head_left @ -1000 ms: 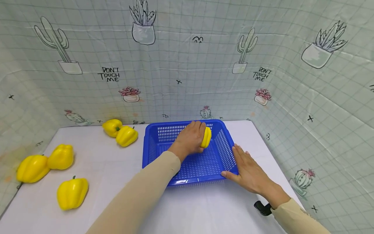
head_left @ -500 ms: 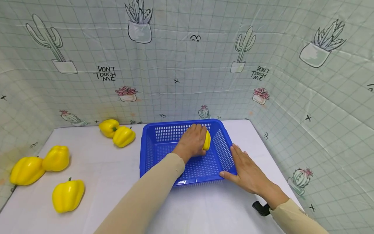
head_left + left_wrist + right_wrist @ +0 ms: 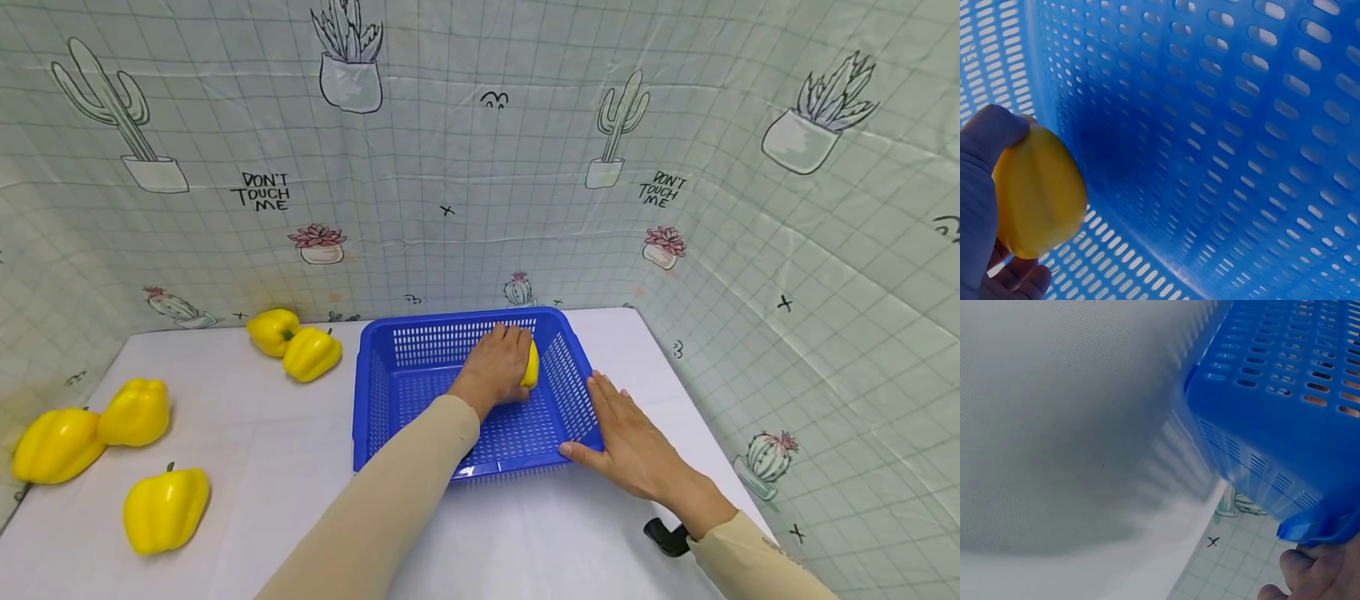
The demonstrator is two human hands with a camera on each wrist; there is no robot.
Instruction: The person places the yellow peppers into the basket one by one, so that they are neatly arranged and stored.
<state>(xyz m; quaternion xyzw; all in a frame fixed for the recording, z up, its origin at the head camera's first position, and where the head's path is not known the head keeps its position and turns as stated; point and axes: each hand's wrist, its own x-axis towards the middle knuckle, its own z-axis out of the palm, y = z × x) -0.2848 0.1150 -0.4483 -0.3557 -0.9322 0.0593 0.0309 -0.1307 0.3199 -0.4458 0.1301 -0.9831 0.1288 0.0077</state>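
Note:
My left hand (image 3: 495,362) reaches inside a blue plastic basket (image 3: 362,400) and grips a yellow bell pepper (image 3: 532,367). In the left wrist view the bell pepper (image 3: 1041,187) sits between thumb and fingers, close to the basket's perforated wall (image 3: 1210,125). Most of it is hidden by the hand in the head view. My right hand (image 3: 633,437) lies with straight fingers along the basket's right outer side, its thumb at the near right corner. The right wrist view shows part of that hand (image 3: 1325,572) by the basket's rim (image 3: 1319,528).
Several more yellow bell peppers lie left of the basket: one pair (image 3: 138,412) at the far left, another pair (image 3: 311,354) against the patterned cloth wall (image 3: 420,167), and a single pepper (image 3: 167,510) nearer. A small black object (image 3: 663,537) shows beneath my right wrist on the white table (image 3: 285,467).
My left hand has moved a little lower and to the right in the basket with the bell pepper. The right hand stays at the corner. The head view has shifted slightly.

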